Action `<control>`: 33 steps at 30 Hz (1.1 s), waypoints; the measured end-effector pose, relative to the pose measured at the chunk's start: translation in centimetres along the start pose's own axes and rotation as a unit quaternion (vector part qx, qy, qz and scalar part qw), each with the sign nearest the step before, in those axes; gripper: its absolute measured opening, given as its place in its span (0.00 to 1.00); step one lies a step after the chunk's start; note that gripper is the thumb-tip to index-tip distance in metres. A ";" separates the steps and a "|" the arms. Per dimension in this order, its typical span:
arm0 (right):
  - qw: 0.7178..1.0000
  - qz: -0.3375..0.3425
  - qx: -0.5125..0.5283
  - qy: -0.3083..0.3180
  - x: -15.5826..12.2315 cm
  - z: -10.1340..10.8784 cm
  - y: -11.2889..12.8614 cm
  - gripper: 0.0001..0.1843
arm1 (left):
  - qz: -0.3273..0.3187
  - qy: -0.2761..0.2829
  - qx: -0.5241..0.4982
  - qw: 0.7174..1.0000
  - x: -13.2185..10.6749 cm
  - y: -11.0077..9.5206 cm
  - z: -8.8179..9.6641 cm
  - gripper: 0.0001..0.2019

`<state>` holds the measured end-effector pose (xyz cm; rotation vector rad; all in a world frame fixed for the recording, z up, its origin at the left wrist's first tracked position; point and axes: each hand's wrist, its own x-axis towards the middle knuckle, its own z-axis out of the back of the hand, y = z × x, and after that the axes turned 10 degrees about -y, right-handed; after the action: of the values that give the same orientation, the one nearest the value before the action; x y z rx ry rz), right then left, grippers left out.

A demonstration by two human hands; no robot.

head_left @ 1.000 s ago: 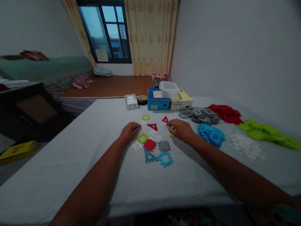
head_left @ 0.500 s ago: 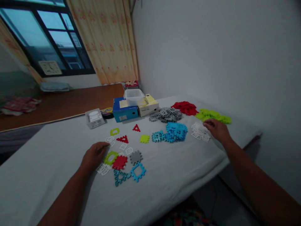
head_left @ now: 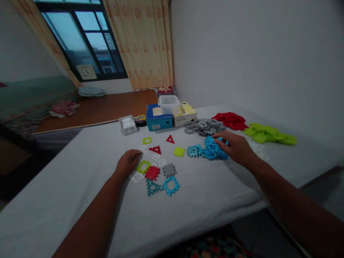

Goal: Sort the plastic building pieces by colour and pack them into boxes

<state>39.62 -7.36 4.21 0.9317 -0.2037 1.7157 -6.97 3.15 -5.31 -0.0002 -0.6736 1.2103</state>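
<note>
Two half-curled hands: my right hand (head_left: 231, 146), thumb slightly apart from the fingers, is at the blue pile (head_left: 215, 152); my left hand (head_left: 128, 162) has its fingertips by the white pieces (head_left: 142, 148). I cannot tell whether either grips anything. Dragging my right wrist could mix blue into the white pile (head_left: 261, 152); a left nudge could scatter the thin pieces.
</note>
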 end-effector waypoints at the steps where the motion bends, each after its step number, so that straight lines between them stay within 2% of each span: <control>1: 0.997 0.042 0.030 0.051 0.5 -1.2 2.4 0.13 | 0.001 -0.001 -0.005 1.000 -0.1 -0.1 0.0 0.17; 4: 0.969 0.141 0.061 0.196 1.5 -5.7 8.3 0.12 | 0.012 -0.010 -0.017 1.000 -0.3 -0.2 -0.2 0.16; 7: 0.944 0.171 0.013 0.281 2.4 -10.4 11.8 0.12 | 0.026 -0.016 -0.026 0.999 -0.4 0.1 -0.4 0.15; 11: 0.918 0.183 -0.055 0.348 3.5 -14.7 13.4 0.14 | 0.027 -0.011 -0.035 0.999 -0.3 0.3 -0.4 0.16; 13: 0.913 0.175 -0.076 0.361 3.7 -15.6 13.5 0.15 | 0.019 -0.004 -0.037 0.999 -0.3 0.1 -0.4 0.16; 17: 0.925 0.138 -0.082 0.345 3.7 -16.2 13.6 0.16 | 0.016 0.000 -0.039 0.999 -0.2 -0.2 -0.4 0.16; 19: 0.932 0.125 -0.067 0.334 3.7 -15.9 13.8 0.17 | 0.019 -0.001 -0.039 0.999 -0.3 -0.2 -0.3 0.16; 22: 0.938 0.138 -0.044 0.315 3.5 -14.6 14.1 0.10 | 0.014 -0.005 -0.042 0.999 -0.3 0.0 -0.2 0.16; 26: 0.957 0.146 0.035 0.248 2.7 -10.7 12.4 0.08 | 0.023 -0.008 -0.039 0.999 -0.2 0.5 -0.1 0.16; 29: 0.978 0.093 0.096 0.158 1.7 -6.7 8.1 0.09 | 0.035 -0.011 -0.038 0.999 -0.1 0.8 -0.1 0.15; 33: 0.996 -0.064 0.069 0.010 -0.3 -1.0 -1.5 0.14 | 0.024 0.000 -0.024 0.999 0.1 0.9 -0.1 0.17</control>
<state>40.49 -6.45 2.82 1.0069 -0.0121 1.6351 -7.71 3.59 -5.67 -0.0566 -0.7056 1.2401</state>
